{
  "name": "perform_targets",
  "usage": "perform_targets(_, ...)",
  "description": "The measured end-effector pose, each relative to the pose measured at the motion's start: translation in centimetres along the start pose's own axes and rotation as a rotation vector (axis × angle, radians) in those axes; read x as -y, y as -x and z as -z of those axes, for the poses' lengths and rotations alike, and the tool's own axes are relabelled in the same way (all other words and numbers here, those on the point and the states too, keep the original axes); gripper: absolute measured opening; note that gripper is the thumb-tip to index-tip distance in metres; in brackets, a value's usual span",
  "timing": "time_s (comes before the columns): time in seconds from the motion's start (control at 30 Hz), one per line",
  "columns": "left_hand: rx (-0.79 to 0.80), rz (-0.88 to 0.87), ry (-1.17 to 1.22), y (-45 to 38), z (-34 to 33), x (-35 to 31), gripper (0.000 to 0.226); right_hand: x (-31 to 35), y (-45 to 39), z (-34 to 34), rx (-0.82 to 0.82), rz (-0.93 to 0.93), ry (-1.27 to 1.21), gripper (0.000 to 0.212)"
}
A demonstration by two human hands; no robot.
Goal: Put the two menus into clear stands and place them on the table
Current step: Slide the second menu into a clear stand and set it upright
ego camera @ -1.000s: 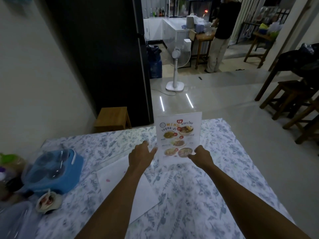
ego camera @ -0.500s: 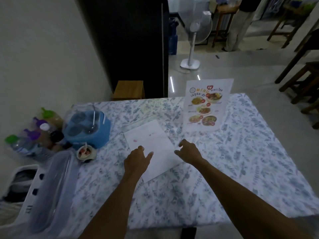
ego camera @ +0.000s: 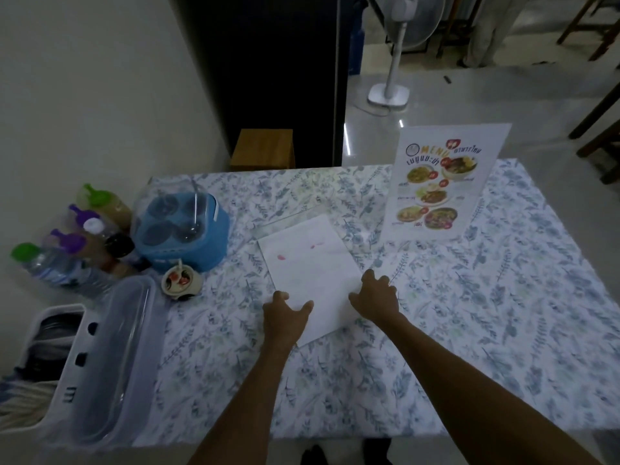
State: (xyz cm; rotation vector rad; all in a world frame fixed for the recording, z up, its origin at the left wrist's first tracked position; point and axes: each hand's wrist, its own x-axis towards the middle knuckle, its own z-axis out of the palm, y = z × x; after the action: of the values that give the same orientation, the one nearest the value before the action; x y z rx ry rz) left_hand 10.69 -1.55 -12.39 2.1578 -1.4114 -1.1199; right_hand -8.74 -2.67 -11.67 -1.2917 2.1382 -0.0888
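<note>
A dim room with a pale wall on the left and a glossy tiled floor beyond holds a surface [ego camera: 503, 330] covered in a blue-and-white leaf-print cloth. The left hand [ego camera: 285, 313] rests at the near left edge of a white sheet [ego camera: 312, 266], fingers curled down onto the paper and loosely spread, not closed around anything. The right hand [ego camera: 377, 297] sits at the sheet's near right edge, fingers bent and tips pressing on the paper or the cloth just beside it; it grips nothing either. The sheet lies flat, face down, with faint pink marks showing through, and a clear stand [ego camera: 288, 223] lies flat at its far end, partly under it. Further back to the right, the first menu [ego camera: 439, 182] stands upright in its own clear holder, its food pictures facing the person. To the left of the sheet sit a small dish [ego camera: 181, 280] and, behind it, a blue basket of glasses [ego camera: 181, 229] under a clear cover. Bottles [ego camera: 84, 243] with green and purple caps stand at the left edge, near a white bin [ego camera: 77, 370] with a clear lid. A white fan [ego camera: 399, 55] stands on the floor behind.
</note>
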Motion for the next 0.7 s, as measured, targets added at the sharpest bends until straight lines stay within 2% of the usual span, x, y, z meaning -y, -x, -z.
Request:
perform_targets(0.07, 0.018, 0.004, 0.033, -0.5, 0.6, 0.4, 0.065, -0.3, 0.2, 0.4, 0.034, -0.02, -0.059, 0.05)
perform_targets(0.23, 0.102, -0.038, 0.047, -0.7, 3.4, 1.5, 0.056, -1.5, 1.5, 1.7, 0.044, 0.085, -0.125, 0.025)
perform_targets(0.37, 0.079, -0.072, 0.007, -0.5, 6.4, 1.4, 0.041, -1.5, 3.1, 3.9, 0.079, 0.072, -0.36, 0.03)
perform_targets(0.53, 0.092, -0.034, 0.197, -0.6, 9.9, 0.1, 0.04, -1.1, 5.0, 7.4, 0.145, 0.081, -0.633, 0.038)
perform_targets(0.63, 0.11, -0.03, 0.286, -0.9, 11.5, -1.2, 0.026, -0.9, 5.7, 9.6, 0.197, 0.116, -0.747, 0.031)
perform_targets(0.7, 0.085, -0.002, 0.335, -1.0, 12.6, -2.4, 0.025, -0.5, 6.0, 10.9, 0.229, 0.15, -0.794, 0.025)
